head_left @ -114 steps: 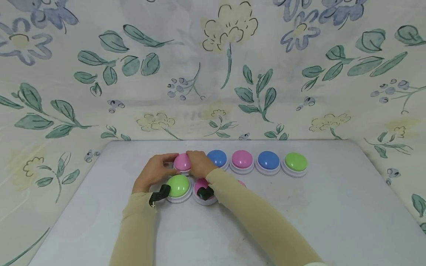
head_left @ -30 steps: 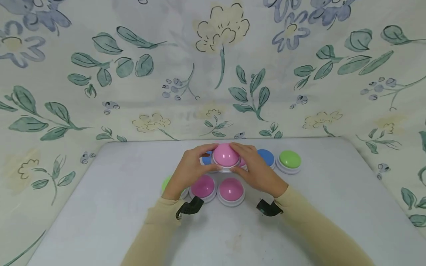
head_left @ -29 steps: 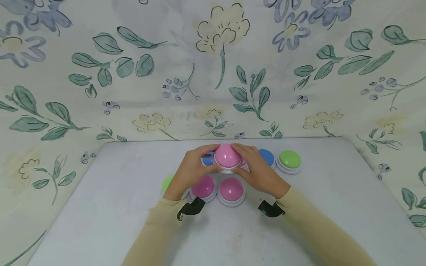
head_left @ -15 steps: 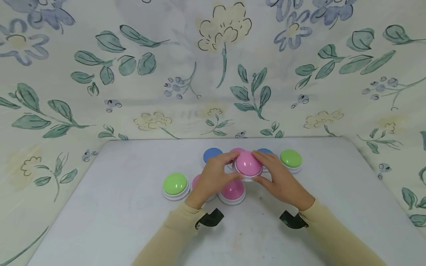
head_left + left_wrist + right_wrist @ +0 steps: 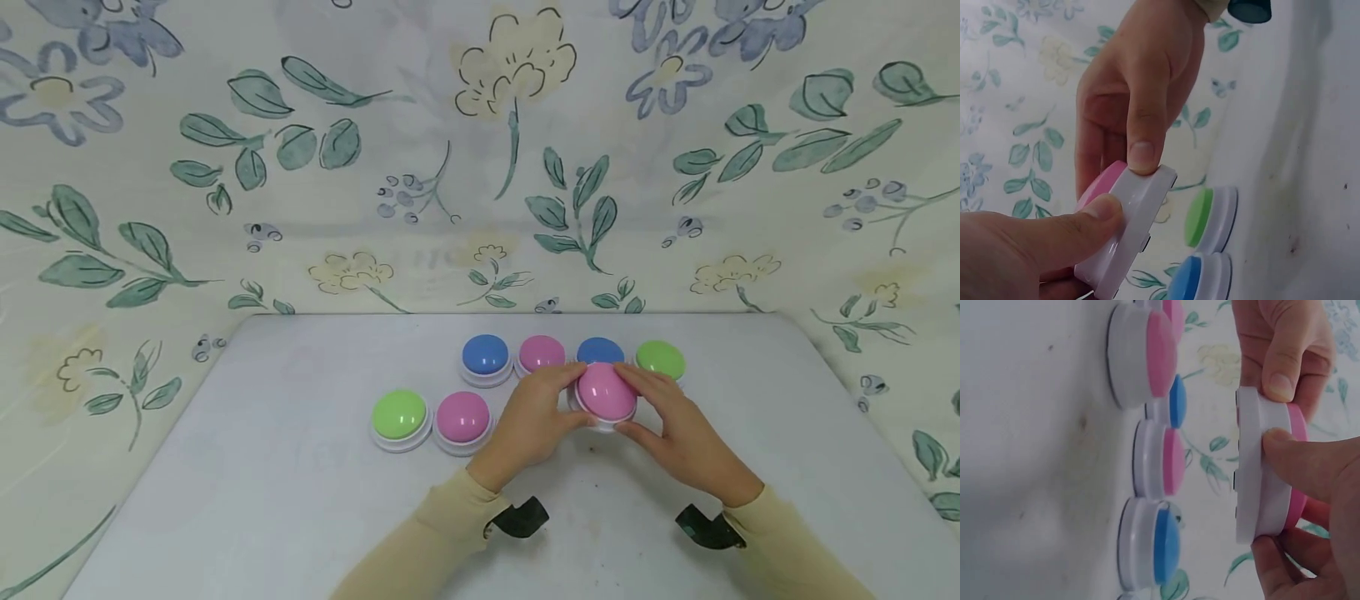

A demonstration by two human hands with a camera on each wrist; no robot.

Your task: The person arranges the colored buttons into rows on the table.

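Observation:
A pink push button [image 5: 607, 392] with a round white base is held up off the table between both hands. My left hand [image 5: 531, 421] pinches its left side, and my right hand [image 5: 684, 433] pinches its right side. In the left wrist view the base of this pink button [image 5: 1147, 187] is tilted, its underside showing small feet. From the right wrist, thumbs press the white rim of the pink button [image 5: 1260, 469]. Behind it in the head view, a blue button [image 5: 600, 348] is partly covered. My left hand hides another pink button of the front row.
Along the back stand a blue button [image 5: 485, 356], a pink button [image 5: 542, 353] and a green button [image 5: 662, 359]. Nearer, on the left, are a green button [image 5: 398, 414] and a pink button [image 5: 462, 417]. The white table [image 5: 247, 492] meets a floral cloth [image 5: 420, 183] at the back.
Both hands have carried the pink button rightward from the back row's left end, and lately a little nearer. The front row's left buttons have come into view; the others keep their places.

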